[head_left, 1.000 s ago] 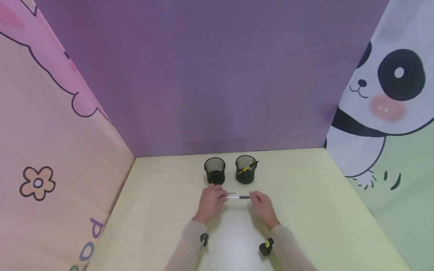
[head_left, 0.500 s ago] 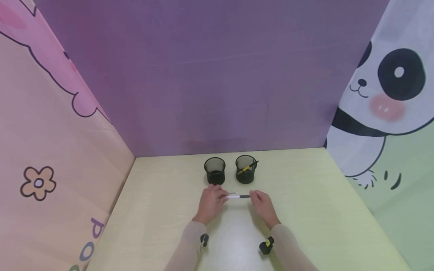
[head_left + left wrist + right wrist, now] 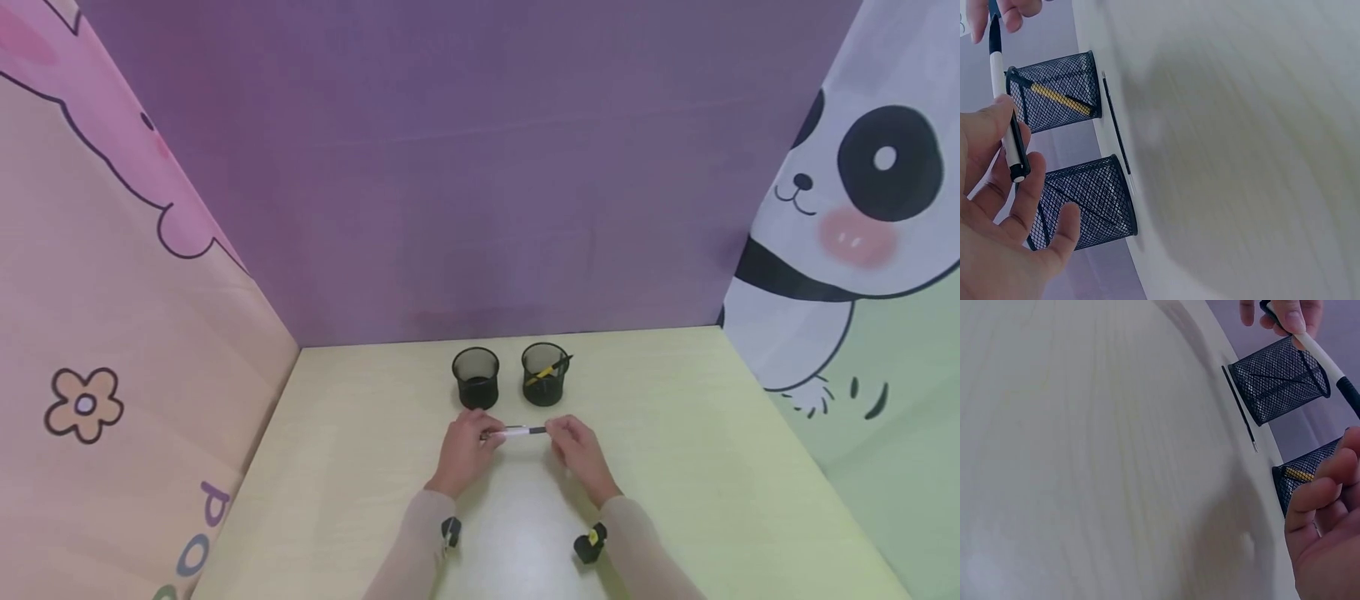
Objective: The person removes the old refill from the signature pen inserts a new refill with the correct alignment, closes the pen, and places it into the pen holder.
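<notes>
My left hand (image 3: 465, 450) pinches the white barrel of a pen (image 3: 999, 75) between thumb and fingers, near its black clip. The pen's black grip points to my right hand (image 3: 583, 458), whose thumb and fingertips pinch that end; the tip itself is hidden. In the left wrist view a thin black pen refill (image 3: 1117, 125) with a metal tip lies on the table, apart from both hands. Beyond the hands stand two black mesh pen cups, the left cup (image 3: 476, 392) and the right cup (image 3: 543, 392). A yellow-and-black pen (image 3: 1054, 98) leans inside the right cup.
The pale wooden table (image 3: 360, 450) reaches back to a purple curtain (image 3: 480, 183). Printed cloth walls stand at both sides, with a panda (image 3: 847, 208) on the right one. A small black camera is strapped on each wrist.
My right hand has shifted slightly left and up along the pen, so less of the black grip shows. The left hand stays nearly still, and the cups have not moved.
</notes>
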Motion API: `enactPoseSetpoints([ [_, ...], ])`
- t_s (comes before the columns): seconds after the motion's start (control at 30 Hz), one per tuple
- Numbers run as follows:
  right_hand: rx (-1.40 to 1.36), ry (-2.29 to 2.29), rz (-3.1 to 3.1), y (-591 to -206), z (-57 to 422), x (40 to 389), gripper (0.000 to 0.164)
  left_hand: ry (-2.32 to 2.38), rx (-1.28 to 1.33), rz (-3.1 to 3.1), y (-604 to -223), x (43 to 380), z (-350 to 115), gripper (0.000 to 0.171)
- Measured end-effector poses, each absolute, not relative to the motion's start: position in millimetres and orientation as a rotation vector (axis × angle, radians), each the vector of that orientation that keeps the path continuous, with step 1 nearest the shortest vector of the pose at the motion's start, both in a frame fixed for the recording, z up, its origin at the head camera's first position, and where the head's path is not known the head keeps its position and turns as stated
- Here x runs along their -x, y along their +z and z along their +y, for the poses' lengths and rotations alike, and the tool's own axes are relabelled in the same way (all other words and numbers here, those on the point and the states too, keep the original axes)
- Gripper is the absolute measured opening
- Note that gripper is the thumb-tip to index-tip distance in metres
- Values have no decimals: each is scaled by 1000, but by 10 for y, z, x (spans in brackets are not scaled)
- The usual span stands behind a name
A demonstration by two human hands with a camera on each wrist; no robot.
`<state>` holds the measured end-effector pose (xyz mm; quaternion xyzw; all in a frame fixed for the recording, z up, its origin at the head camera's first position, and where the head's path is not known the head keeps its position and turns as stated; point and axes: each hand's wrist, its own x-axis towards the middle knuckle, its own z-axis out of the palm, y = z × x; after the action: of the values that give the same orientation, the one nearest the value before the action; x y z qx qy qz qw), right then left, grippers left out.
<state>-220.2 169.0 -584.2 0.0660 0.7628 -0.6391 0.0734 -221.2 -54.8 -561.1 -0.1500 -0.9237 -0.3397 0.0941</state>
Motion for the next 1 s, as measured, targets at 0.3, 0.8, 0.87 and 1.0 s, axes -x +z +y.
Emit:
enactPoseSetpoints([
  [0.3,-201,-1988,2244,-5849,1680,2192,23,-1082,441,-2747,-5645,2216,-536,6],
  [0.8,-209,-2032,2197,-5919,1644,2207,24,-1082,384,-2842,-5601,2166,-561,10],
  [0.87,-204,-2032,2209,-5915,1647,2207,24,-1044,396,-2850,-5606,2165,-593,10],
  [1.0,-201,-2041,2237,-5912,1669,2219,23,-960,381,-2877,-5623,2181,-674,12],
])
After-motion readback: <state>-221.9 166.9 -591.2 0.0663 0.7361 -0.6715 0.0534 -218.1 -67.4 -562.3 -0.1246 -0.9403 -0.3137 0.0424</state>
